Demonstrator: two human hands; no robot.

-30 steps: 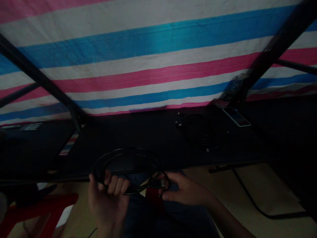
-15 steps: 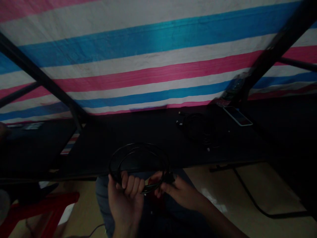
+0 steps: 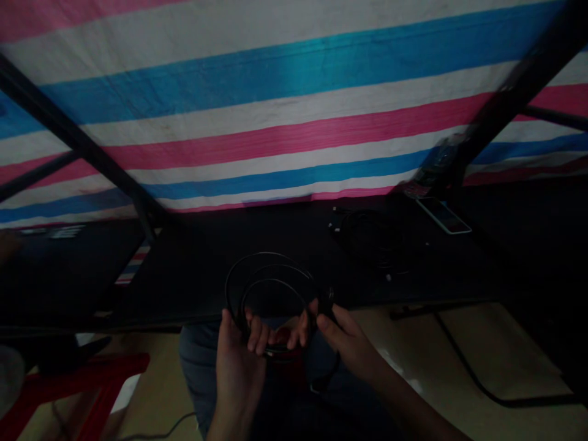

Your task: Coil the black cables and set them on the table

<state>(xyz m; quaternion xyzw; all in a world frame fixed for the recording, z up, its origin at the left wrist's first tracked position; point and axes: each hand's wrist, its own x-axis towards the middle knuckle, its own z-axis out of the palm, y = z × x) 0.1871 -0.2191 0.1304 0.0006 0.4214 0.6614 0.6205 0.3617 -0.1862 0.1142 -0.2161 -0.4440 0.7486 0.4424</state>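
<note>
A black cable (image 3: 264,253) is looped into a loose coil held upright over my lap, at the table's front edge. My left hand (image 3: 243,361) has its fingers wrapped round the left and lower part of the loops. On the right side, my right hand (image 3: 342,337) grips the same coil, thumb and fingers closing on it near a dark, thicker part. A connector end (image 3: 316,387) hangs below my right hand. Farther right on the table lies a pile of black cables (image 3: 372,236) with pale plug tips.
The black table (image 3: 206,245) runs across in front of me. A phone (image 3: 444,215) and a clear plastic bottle (image 3: 434,162) lie at the back right. Striped sheeting (image 3: 294,128) hangs behind. A red stool (image 3: 87,380) stands at lower left; part of another person's hand (image 3: 8,245) shows at left.
The coil and my left hand have shifted right and slightly up. My right hand has moved up and right, and the loops have spread apart. A connector end now dangles beneath.
</note>
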